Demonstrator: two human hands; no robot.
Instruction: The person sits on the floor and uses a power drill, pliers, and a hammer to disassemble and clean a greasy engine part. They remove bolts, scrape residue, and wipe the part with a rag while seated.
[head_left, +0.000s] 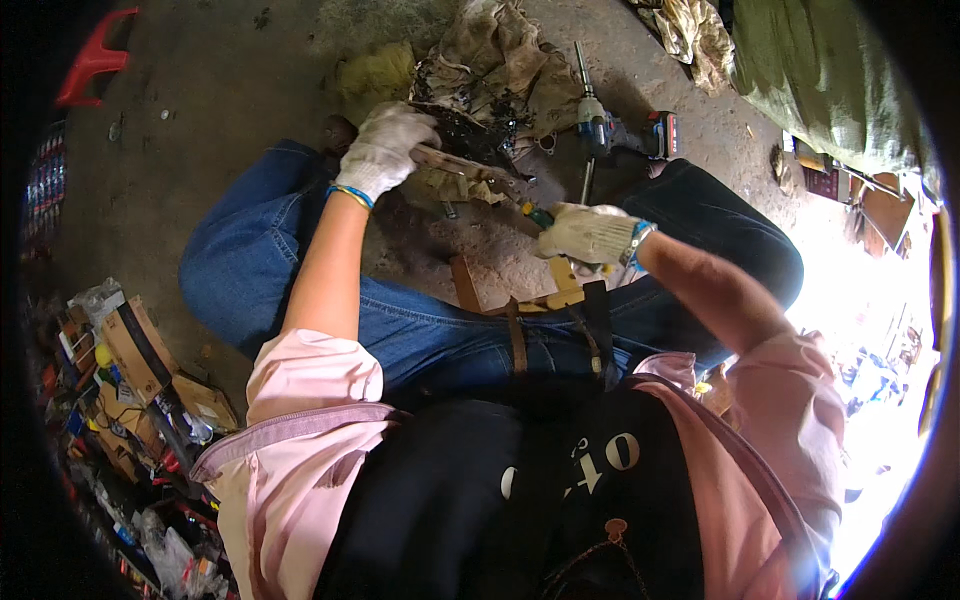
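My left hand [385, 150], in a pale knit glove and slightly blurred, grips the near end of a long, dirty brownish piece [470, 168] that slants down to the right. My right hand [585, 234], gloved too, is closed round a tool with a green and yellow handle [535, 214] at the other end of that piece. Beyond them lie crumpled rags [510, 60] smeared with black grease and dark parts. A cordless power tool [610, 130] with a long metal bit lies on the right. Small cardboard pieces [465, 280] are between my legs.
I sit on a grimy concrete floor [220, 90]. A red plastic stool [95, 55] stands upper left. Piles of boxes and clutter [135, 370] line the left. A green tarp [820, 80] hangs upper right, with more clutter and bright light below it.
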